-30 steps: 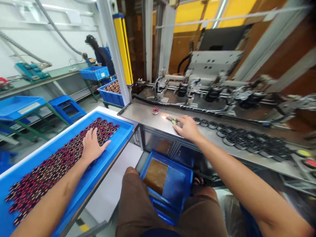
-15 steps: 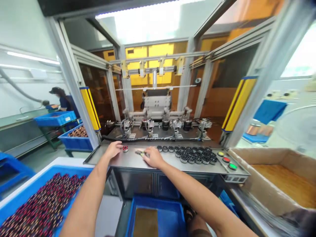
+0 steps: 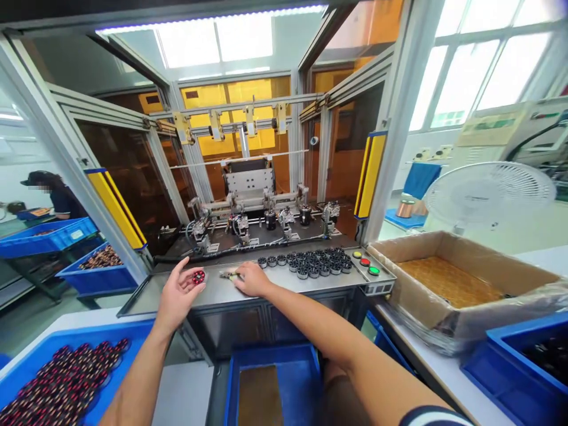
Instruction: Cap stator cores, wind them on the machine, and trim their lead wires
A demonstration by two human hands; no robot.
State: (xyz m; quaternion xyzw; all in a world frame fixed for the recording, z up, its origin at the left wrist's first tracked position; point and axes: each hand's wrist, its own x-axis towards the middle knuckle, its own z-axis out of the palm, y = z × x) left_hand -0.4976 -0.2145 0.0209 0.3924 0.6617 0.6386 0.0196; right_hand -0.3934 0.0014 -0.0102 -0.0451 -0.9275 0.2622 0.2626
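My left hand (image 3: 177, 293) has its thumb and fingertips around a small round red-and-black wound stator (image 3: 199, 277), just over the left part of the metal worktop (image 3: 239, 291). My right hand (image 3: 252, 279) rests at the worktop's middle, closed on a pair of small pliers (image 3: 228, 274) whose jaws point left. Their handles are partly hidden under the fingers. Right of that hand, several black round cores with metallic rims (image 3: 319, 263) stand close together, with a short row reaching toward the hand.
A machine (image 3: 248, 177) with several small fixtures stands behind the worktop, framed by yellow light-curtain posts (image 3: 116, 207). Push buttons (image 3: 373, 271) sit at the right end. A blue bin of red wound stators (image 3: 66, 378) is lower left, a lined carton (image 3: 444, 284) right. A person works far left.
My left hand has taken the red-and-black stator between thumb and fingers. The view has turned to the right. My right hand stays on the pliers.
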